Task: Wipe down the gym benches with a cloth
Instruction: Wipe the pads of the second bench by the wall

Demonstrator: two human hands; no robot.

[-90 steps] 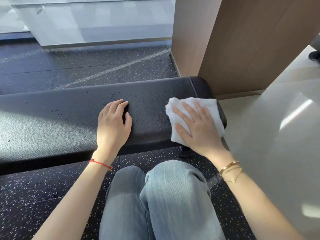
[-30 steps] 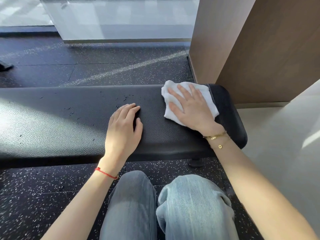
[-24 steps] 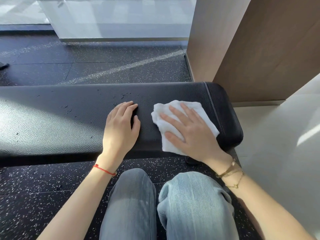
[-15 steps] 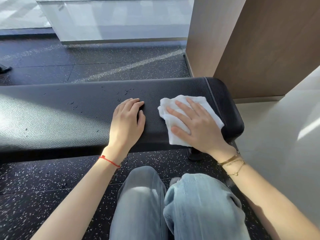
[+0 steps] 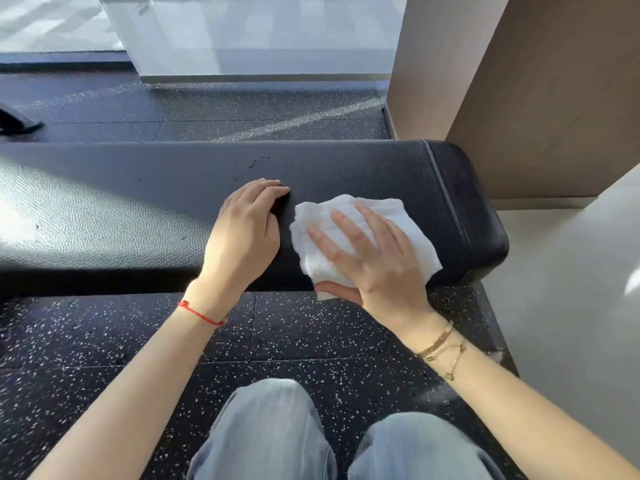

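A black padded gym bench runs across the view from the left edge to its rounded right end. A white folded cloth lies near that end, over the bench's near edge. My right hand presses flat on the cloth with fingers spread and the thumb tucked under its lower corner. My left hand rests palm down on the bench just left of the cloth, fingers together, holding nothing. A few small droplets dot the pad beyond the left hand.
A brown wooden column stands close behind the bench's right end. A pale smooth surface slopes along the right. Black speckled rubber floor lies between bench and my knees. A dark object sits at far left.
My right hand has slid the cloth leftward and toward the near edge, closer to my left hand. The view has pulled back, and my knees sit lower in frame.
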